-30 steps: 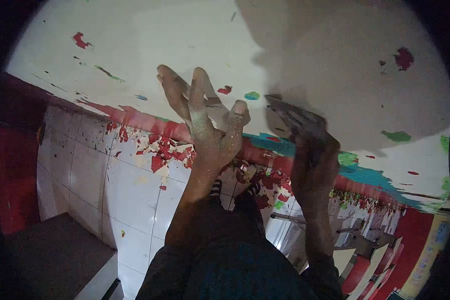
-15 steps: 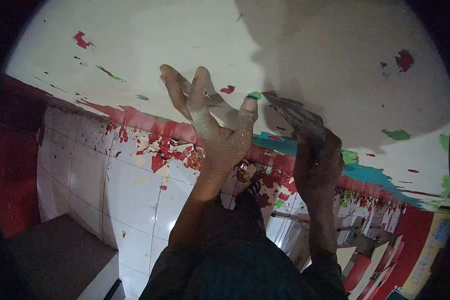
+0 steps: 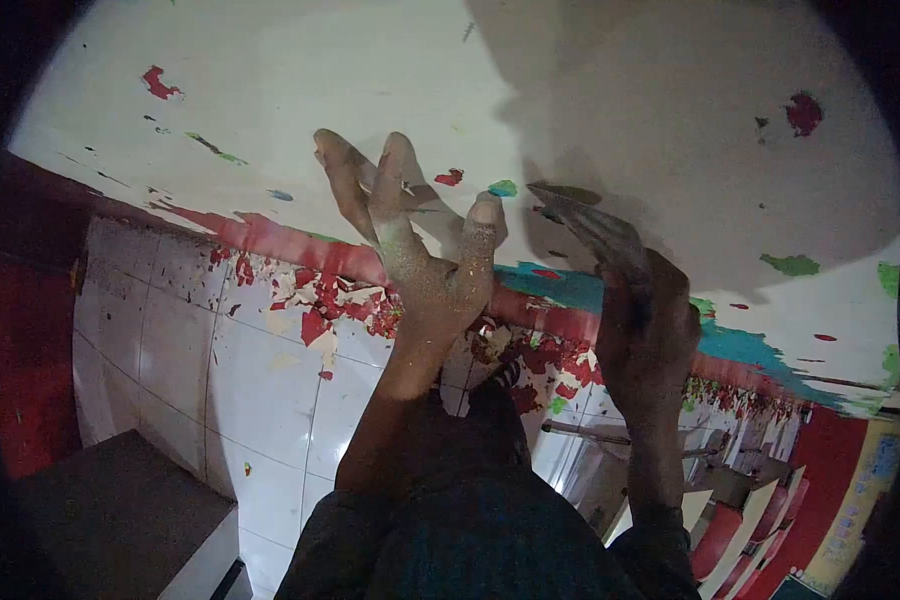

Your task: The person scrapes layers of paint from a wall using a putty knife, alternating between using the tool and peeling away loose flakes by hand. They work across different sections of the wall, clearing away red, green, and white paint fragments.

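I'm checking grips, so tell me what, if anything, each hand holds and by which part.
The right hand holds what looks like a scraper by its lower end. The left hand appears empty.

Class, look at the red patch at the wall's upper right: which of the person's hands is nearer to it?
Right. The right hand is below and left of the patch; the left hand is also lower, but much farther left.

A hand could pass along the upper wall (image 3: 320, 60) or through the narrow gap between the left hand (image 3: 423, 272) and the flat tool (image 3: 602, 230) in the right hand (image 3: 652, 325), while the wall bars the way forward and a dark-topped box (image 3: 120, 510) obstructs the lower left.
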A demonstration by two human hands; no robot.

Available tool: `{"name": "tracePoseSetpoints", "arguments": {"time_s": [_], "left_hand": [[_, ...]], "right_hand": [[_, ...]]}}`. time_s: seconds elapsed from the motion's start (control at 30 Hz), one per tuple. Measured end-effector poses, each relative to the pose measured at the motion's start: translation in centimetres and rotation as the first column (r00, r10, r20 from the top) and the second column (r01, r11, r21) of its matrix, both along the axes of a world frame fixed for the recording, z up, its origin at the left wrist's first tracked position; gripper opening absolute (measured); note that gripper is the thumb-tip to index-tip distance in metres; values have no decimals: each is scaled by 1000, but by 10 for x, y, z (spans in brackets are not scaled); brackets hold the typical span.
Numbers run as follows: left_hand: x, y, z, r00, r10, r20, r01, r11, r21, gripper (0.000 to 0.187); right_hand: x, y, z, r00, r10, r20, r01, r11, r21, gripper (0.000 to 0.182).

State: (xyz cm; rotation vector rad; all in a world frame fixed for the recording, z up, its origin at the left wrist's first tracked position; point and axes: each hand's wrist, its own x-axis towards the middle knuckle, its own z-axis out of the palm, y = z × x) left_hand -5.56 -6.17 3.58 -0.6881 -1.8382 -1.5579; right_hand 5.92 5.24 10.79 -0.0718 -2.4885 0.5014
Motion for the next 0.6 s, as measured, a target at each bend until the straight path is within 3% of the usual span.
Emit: {"name": "tracePoseSetpoints", "arguments": {"time_s": [0.13,0.27,0.4,0.6], "left_hand": [[-1,2,0,1000,-6,-7,6,999,32,61],[0,-4,-2,1000,13,-8,-13,1000,-19,60],[-3,-4,-4,999,-4,-48,4,1000,-2,61],[-2,-3,-3,999,-18,-38,19,1000,19,61]], "right_hand": [[0,1,7,998,30,52,-33,998,60,24],[3,0,16,992,9,125,-8,1000,-13,28],[-1,2,30,992,39,119,-48,996,71,24],[-3,-6,51,968,-26,251,-7,992,129,33]]}}
